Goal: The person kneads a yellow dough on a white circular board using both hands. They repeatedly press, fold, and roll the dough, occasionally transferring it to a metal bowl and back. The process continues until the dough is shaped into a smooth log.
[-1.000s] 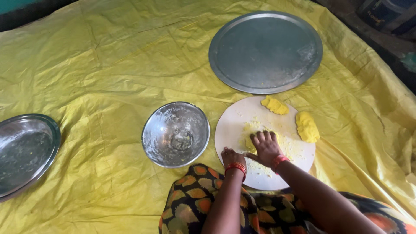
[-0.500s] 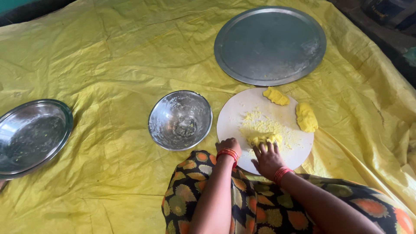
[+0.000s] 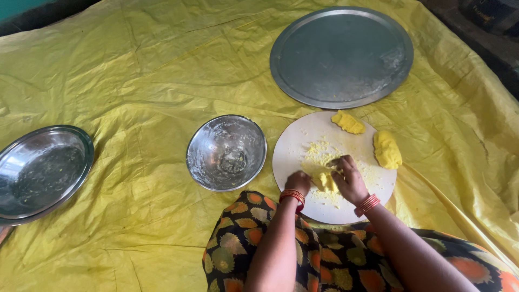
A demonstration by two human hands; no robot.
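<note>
A round white board (image 3: 294, 148) lies on the yellow sheet in front of my knees. Crumbly yellow dough (image 3: 324, 181) sits near its front, with loose crumbs smeared across the middle. My right hand (image 3: 350, 178) presses on this dough, fingers bent over it. My left hand (image 3: 298, 182) is curled at the board's near left edge, touching the same dough. Two shaped yellow dough lumps rest at the board's far side, a smaller dough lump (image 3: 348, 122) at the top and a larger dough lump (image 3: 387, 149) at the right.
A small steel bowl (image 3: 226, 152) stands left of the board. A large flat steel tray (image 3: 341, 56) lies behind it. Another steel plate (image 3: 40, 171) sits at the far left. The yellow plastic sheet (image 3: 135, 75) covers the floor. Patterned cloth (image 3: 324, 259) covers my lap.
My right hand drew back toward me over the board, dragging the dough, then moved forward onto it again. The left hand stayed at the board's near edge.
</note>
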